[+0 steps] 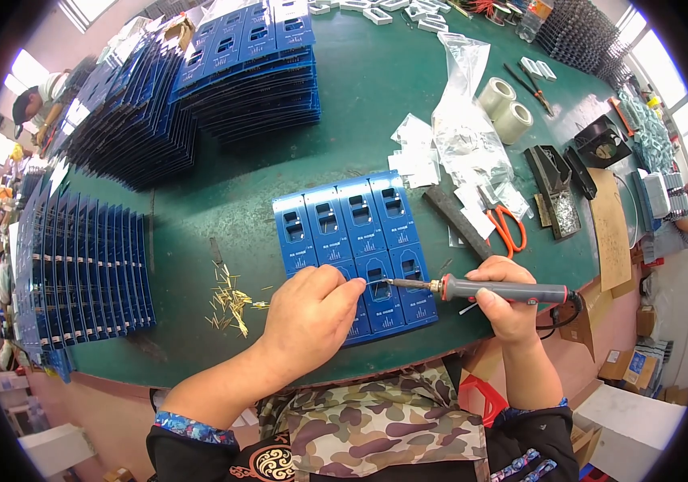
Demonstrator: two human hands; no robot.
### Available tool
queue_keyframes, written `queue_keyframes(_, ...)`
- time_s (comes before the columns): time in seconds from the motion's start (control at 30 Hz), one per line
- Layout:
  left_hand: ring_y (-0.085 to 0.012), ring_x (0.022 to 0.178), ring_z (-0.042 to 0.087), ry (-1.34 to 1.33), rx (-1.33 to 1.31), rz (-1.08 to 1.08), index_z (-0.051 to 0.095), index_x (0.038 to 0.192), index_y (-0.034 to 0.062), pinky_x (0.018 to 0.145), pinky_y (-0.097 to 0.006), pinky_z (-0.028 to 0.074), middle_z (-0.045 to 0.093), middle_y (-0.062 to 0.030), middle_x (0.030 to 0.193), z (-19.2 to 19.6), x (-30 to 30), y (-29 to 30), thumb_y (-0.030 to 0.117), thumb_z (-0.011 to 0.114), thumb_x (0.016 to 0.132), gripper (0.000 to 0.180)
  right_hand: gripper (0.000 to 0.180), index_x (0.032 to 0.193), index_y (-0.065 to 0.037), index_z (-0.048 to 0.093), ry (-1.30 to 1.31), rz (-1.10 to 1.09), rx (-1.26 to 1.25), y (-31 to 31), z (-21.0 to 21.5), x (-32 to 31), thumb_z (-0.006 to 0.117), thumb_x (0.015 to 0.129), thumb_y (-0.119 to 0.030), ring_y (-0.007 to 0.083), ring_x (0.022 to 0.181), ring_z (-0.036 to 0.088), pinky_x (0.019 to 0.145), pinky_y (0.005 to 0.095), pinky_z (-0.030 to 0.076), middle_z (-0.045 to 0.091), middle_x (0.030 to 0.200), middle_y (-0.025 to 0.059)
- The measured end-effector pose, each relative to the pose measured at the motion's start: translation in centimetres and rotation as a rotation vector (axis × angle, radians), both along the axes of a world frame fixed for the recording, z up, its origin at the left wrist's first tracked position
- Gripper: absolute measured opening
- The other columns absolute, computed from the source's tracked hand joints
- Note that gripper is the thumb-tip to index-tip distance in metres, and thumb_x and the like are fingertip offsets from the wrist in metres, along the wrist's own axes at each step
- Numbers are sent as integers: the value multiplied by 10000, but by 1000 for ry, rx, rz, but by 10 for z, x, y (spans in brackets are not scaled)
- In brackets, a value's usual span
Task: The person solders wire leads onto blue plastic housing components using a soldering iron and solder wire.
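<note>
My right hand [506,304] is wrapped round the grey handle of a soldering iron [512,291], whose tip points left. That tip reaches a cutout in a blue circuit board panel [392,233] lying flat on the table. With fingers pinched together, my left hand [312,309] rests over the panel's near left part, its fingertips close to the iron's tip. A thin sliver seems to stick out of that pinch, too small to name. Left of this hand lies a loose pile of thin brass-coloured pins [231,301].
Stacks of blue panels [255,88] stand at the far left, and a row of upright panels [87,269] at the left. Orange-handled scissors [508,231], a dark bar [456,223], clear plastic bags [468,120], tape rolls [512,120] and a black holder [553,189] lie right on the green table [360,96].
</note>
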State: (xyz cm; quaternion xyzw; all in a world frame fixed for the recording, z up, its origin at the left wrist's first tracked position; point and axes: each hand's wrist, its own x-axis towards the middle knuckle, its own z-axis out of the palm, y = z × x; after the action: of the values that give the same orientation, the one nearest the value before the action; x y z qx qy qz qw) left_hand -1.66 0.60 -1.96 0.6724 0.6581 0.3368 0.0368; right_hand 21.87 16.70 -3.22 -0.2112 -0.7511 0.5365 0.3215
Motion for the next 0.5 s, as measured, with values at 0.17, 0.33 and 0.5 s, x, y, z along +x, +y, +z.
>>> queue_keyframes(0.17, -251, 662, 560, -12, -20, 6, 656, 914, 43, 558, -357, 455, 574, -65, 766, 0, 0, -1, -8, 696, 727, 198, 248, 894, 60, 654, -11, 1, -9, 0, 0, 1, 666, 771, -154, 161, 626, 579, 582, 270, 484, 599, 791, 129)
queue_keyframes(0.33, -255, 669, 564, -35, 4, 13, 656, 918, 43, 568, -359, 458, 578, -68, 771, -1, 0, -2, -7, 696, 729, 199, 247, 906, 63, 650, 16, -25, -57, -1, 0, 2, 660, 772, -144, 163, 636, 581, 590, 269, 487, 599, 815, 133)
queue_keyframes(0.5, -258, 672, 565, -34, -5, 5, 653, 928, 43, 572, -361, 459, 579, -70, 773, -1, -1, -2, -7, 695, 730, 209, 240, 908, 63, 649, 13, 2, -33, 0, 0, 2, 657, 769, -133, 164, 644, 583, 597, 270, 488, 599, 817, 134)
